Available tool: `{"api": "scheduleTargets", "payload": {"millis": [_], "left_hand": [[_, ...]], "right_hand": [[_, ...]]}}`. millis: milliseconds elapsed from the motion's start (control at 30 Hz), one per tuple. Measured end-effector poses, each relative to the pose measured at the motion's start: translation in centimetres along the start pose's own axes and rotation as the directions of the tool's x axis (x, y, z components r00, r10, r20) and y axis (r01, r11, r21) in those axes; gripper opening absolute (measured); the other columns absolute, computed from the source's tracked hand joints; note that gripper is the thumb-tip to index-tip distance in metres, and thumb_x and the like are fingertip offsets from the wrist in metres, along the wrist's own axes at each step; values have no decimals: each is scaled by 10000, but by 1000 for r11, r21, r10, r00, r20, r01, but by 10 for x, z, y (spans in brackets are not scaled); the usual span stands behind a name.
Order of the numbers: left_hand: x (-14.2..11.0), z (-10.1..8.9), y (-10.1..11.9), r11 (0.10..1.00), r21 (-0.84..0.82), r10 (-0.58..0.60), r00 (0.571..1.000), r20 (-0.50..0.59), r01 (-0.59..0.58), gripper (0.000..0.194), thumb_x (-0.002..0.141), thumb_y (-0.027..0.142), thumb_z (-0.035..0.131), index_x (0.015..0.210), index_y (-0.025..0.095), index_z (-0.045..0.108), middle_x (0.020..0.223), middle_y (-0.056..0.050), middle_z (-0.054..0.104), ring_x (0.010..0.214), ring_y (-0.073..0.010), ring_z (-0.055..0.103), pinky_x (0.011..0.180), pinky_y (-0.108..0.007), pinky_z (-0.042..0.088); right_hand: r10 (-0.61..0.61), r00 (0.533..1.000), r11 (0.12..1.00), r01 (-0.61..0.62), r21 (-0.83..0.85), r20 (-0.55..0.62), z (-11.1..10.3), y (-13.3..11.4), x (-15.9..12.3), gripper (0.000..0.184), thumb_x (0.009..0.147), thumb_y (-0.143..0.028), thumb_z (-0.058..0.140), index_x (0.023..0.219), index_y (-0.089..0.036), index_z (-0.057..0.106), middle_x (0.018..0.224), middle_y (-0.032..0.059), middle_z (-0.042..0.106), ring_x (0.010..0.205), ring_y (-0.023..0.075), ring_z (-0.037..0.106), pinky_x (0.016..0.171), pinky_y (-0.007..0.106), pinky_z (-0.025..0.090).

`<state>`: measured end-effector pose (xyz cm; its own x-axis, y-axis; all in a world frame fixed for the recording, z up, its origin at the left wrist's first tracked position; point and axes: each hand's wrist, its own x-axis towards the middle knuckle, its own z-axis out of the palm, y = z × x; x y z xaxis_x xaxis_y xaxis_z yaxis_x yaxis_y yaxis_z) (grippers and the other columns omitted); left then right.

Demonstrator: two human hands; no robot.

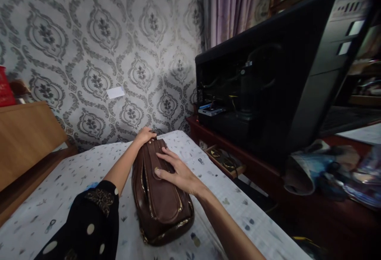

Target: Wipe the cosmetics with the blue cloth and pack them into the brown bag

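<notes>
A brown leather bag (166,200) with gold zips lies on the white patterned sheet, its narrow end pointing away from me. The zip along its left front side gapes slightly, and a strap with a round snap runs down the middle. At the far end, my left hand (144,136) is closed on the bag's top by a small loop; some of its fingers are hidden. My right hand (178,172) rests on the bag's front with fingers spread, its thumb beside the snap.
Right of the bed (220,208), a black computer case (256,89) stands on a dark red desk (268,184), above a partly open drawer (228,162). Crumpled bags (321,168) lie on the desk. A wooden cabinet (29,137) is at left. Patterned wall (133,53) rises behind.
</notes>
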<state>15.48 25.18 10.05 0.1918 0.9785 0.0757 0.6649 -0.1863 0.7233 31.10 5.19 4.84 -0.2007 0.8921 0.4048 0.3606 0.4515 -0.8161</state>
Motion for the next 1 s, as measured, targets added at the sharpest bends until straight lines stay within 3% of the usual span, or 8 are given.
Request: {"api": "scheduleTargets", "payload": {"millis": [133, 300, 400, 533, 767, 867, 1000], "left_hand": [[-3, -3, 0, 1000, -8, -25, 999, -26, 25, 358, 949, 359, 626, 1243, 157, 603, 1248, -94, 627, 1063, -240, 644, 890, -441, 569], [-14, -4, 0, 988, -139, 52, 993, -102, -66, 322, 940, 403, 620, 1103, 128, 656, 1101, -80, 683, 986, -223, 662, 843, -380, 562], [-24, -10, -3, 973, -210, 77, 991, -111, -99, 353, 847, 471, 670, 914, 125, 694, 907, -81, 728, 934, -238, 674, 721, -287, 517], [-36, -29, -8, 966, -247, 71, 996, -46, -81, 390, 656, 506, 771, 811, 155, 696, 780, -60, 721, 850, -240, 675, 613, -256, 442], [-56, -46, -25, 971, -237, 38, 999, 23, -31, 425, 528, 482, 824, 770, 165, 675, 708, -15, 663, 740, -196, 629, 632, -274, 451], [-58, -45, -31, 971, -235, 46, 999, 17, -41, 426, 534, 465, 825, 793, 164, 671, 707, -5, 654, 740, -189, 627, 649, -277, 463], [-58, -45, -37, 976, -209, 59, 998, -3, -58, 357, 626, 446, 790, 783, 158, 651, 676, 14, 629, 684, -161, 619, 631, -266, 479]], "right_hand": [[12, 1000, 999, -11, -34, 22, 1, -3, -1, 704, 795, -601, 717, 1377, -219, 613, 1575, 139, 407, 1498, 323, 298, 1233, 568, 211], [14, 1000, 999, -14, -39, 8, 3, -3, 0, 690, 811, -579, 709, 1386, -211, 603, 1571, 149, 410, 1494, 317, 312, 1224, 575, 230], [26, 1000, 998, -26, -57, 0, 3, -5, -2, 660, 839, -556, 687, 1394, -210, 592, 1580, 145, 395, 1493, 309, 316, 1219, 575, 238], [11, 999, 990, -16, -137, -37, 5, -15, -18, 613, 915, -519, 593, 1409, -157, 574, 1571, 167, 407, 1486, 291, 333, 1222, 531, 256], [-156, 973, 910, 75, -407, -169, 29, -25, -63, 681, 860, -443, 655, 1459, -155, 507, 1563, 193, 409, 1443, 376, 375, 1151, 613, 356], [-250, 931, 863, 89, -497, -267, 45, -22, -73, 662, 859, -388, 647, 1464, -170, 491, 1541, 193, 431, 1434, 388, 369, 1124, 624, 386], [-289, 905, 843, 87, -530, -311, 55, -19, -74, 605, 873, -366, 619, 1430, -158, 509, 1506, 194, 465, 1407, 383, 387, 1097, 619, 415]]}}
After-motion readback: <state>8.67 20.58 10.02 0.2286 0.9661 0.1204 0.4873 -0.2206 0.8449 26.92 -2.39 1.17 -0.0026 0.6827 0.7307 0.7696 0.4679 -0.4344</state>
